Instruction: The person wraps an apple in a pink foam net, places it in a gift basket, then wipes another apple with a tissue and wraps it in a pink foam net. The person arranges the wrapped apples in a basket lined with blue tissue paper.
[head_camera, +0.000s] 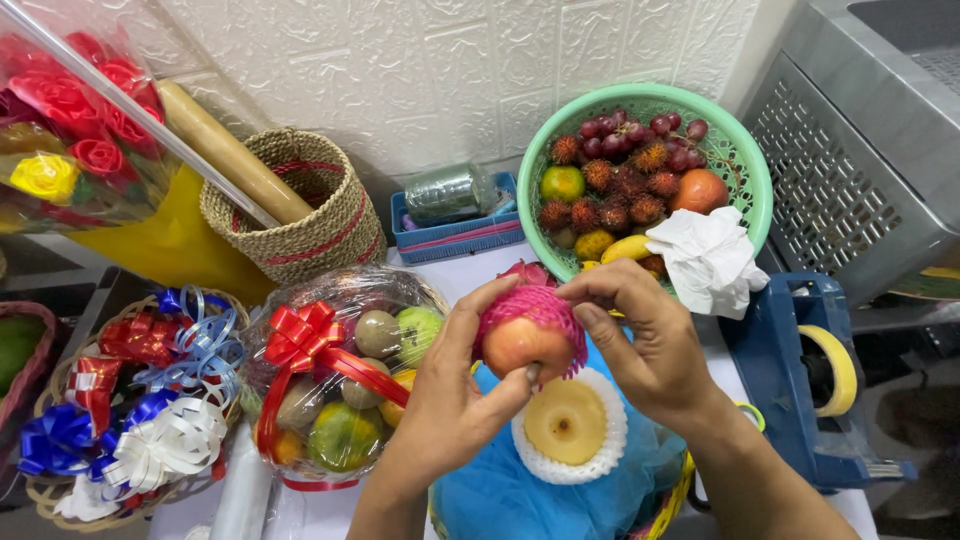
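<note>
Both my hands hold a red-orange apple (522, 345) half covered by a pink foam net sleeve (535, 305). My left hand (450, 395) cups the apple from the left and below. My right hand (640, 340) grips the net at the apple's right side, with fingertips on the net's top. Just under the apple lies a yellow pear in a white foam net (567, 425), resting on blue tissue (500, 495) inside a basket below my wrists.
A green plastic basket (745, 160) of rambutans, grapes and other fruit with white tissue stands at the back right. A wrapped fruit basket with a red bow (335, 375), a basket of ribbon bows (140, 400), a woven basket (325, 215), a blue tray (455, 235) and a blue tape dispenser (800, 380) surround me.
</note>
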